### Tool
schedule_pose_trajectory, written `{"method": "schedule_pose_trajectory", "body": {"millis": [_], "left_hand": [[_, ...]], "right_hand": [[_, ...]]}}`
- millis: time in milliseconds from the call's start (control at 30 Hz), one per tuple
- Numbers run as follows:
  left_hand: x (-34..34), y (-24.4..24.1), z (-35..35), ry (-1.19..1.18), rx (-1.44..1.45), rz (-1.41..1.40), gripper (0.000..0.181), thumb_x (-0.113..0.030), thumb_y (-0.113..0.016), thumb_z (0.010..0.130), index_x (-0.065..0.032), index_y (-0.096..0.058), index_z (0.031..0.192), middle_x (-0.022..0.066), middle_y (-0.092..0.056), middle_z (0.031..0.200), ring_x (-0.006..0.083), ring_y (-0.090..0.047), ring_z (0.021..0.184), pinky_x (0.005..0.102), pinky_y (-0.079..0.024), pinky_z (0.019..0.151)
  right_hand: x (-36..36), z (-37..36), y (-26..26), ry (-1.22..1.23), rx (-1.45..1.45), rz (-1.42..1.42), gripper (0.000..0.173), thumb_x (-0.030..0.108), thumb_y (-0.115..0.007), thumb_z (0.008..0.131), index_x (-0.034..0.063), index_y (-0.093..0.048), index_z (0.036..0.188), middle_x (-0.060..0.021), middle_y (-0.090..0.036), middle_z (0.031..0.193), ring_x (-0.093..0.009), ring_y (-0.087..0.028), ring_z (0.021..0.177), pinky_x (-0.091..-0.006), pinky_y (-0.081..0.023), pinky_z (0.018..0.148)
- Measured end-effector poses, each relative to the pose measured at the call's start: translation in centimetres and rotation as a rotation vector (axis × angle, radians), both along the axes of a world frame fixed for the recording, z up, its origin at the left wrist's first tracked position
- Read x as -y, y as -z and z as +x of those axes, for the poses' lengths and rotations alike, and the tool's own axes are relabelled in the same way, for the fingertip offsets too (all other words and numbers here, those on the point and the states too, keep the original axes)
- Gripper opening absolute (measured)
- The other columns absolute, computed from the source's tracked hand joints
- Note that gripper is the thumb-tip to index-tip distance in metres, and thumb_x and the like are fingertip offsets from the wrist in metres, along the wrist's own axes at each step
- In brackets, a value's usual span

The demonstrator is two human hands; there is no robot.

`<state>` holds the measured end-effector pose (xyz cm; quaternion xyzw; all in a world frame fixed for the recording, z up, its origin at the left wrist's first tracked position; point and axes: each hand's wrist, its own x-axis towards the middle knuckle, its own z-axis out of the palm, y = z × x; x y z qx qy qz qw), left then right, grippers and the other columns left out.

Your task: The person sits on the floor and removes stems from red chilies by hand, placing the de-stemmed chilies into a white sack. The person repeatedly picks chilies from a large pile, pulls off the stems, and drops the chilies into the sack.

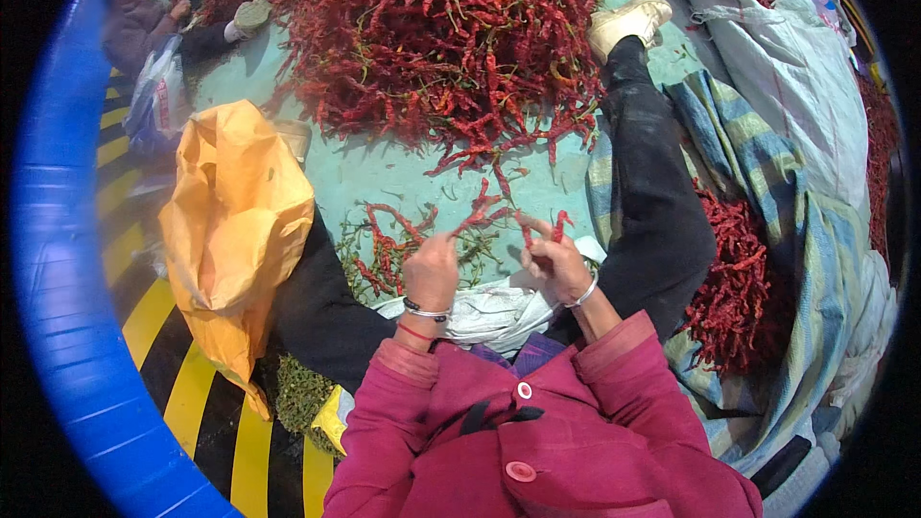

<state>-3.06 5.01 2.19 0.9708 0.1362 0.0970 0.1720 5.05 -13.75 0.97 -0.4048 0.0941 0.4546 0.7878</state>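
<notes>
My left hand [432, 273], blurred by motion, has its fingers closed on a red chili pepper [481, 210] that points up and right. Beside it my right hand [557, 259] holds red chili peppers [560, 224] between its fingers, with the index finger stretched out. Both hands are above the pale green ground sheet [424, 183]. Just past the left hand lie several loose red chilies [385, 248] among green stems [478, 259]. A large heap of red chilies [460, 36] spreads out in front of my hands.
An orange woven sack [241, 208] lies over my left leg. To the right, a striped cloth sack [827, 288] holds red chilies [730, 288], near a big white sack [806, 86]. Another person [140, 21] sits at the upper left. Green stems [306, 392] are piled near my left thigh.
</notes>
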Motion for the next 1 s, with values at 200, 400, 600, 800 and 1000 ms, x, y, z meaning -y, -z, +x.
{"method": "schedule_pose_trajectory", "body": {"millis": [200,400,600,800,1000], "left_hand": [[0.4,-2.3,-0.1,-0.282,-0.166,-1.058,0.014,-0.013,-0.052,0.081,0.0004,-0.056,0.084,0.0062,-0.06,0.061,0.0083,-0.049,0.041,0.0219,-0.037,0.038],[2.3,-3.7,-0.3,-0.25,-0.423,-1.222,0.014,-0.014,-0.053,0.079,0.0,-0.056,0.078,0.0036,-0.057,0.057,0.0057,-0.047,0.039,0.0192,-0.035,0.035],[2.1,-5.0,0.3,-0.118,-0.175,-1.324,0.026,-0.023,-0.048,0.084,-0.0009,-0.059,0.093,0.0041,-0.058,0.071,0.0057,-0.045,0.048,0.0188,-0.035,0.043],[3.9,-2.6,0.9,0.205,-0.005,-0.663,0.021,-0.014,-0.055,0.079,-0.0002,-0.058,0.094,0.0093,-0.059,0.068,0.0132,-0.053,0.056,0.0249,-0.041,0.051],[4.5,-2.1,0.9,0.173,-0.181,-0.609,0.018,-0.015,-0.055,0.078,-0.0015,-0.058,0.089,0.0149,-0.055,0.066,0.0253,-0.055,0.057,0.0316,-0.042,0.052]], "right_hand": [[-0.3,-0.7,0.7,0.077,0.041,0.004,0.015,-0.002,-0.052,0.067,0.0036,-0.049,0.081,-0.0056,-0.051,0.073,-0.013,-0.05,0.061,-0.0215,-0.037,0.049],[-0.6,-0.5,-1.7,-0.108,1.141,-0.443,0.017,-0.001,-0.057,0.069,0.0006,-0.057,0.086,-0.0036,-0.049,0.066,-0.013,-0.048,0.056,-0.0273,-0.04,0.053],[-0.9,-1.6,-0.1,0.061,0.309,-0.105,0.016,0.013,-0.059,0.079,0.0013,-0.059,0.089,0.0018,-0.05,0.067,-0.008,-0.046,0.055,-0.022,-0.037,0.048],[-0.6,-0.7,-1.9,0.077,0.109,-0.109,0.023,0.022,-0.059,0.08,0.0028,-0.06,0.092,0.0037,-0.048,0.061,-0.003,-0.04,0.049,-0.0165,-0.028,0.043],[-0.6,-1.2,0.5,0.042,0.361,-0.17,0.02,0.02,-0.061,0.079,0.0014,-0.06,0.084,-0.0007,-0.056,0.07,-0.004,-0.045,0.055,-0.0175,-0.034,0.046]]}}
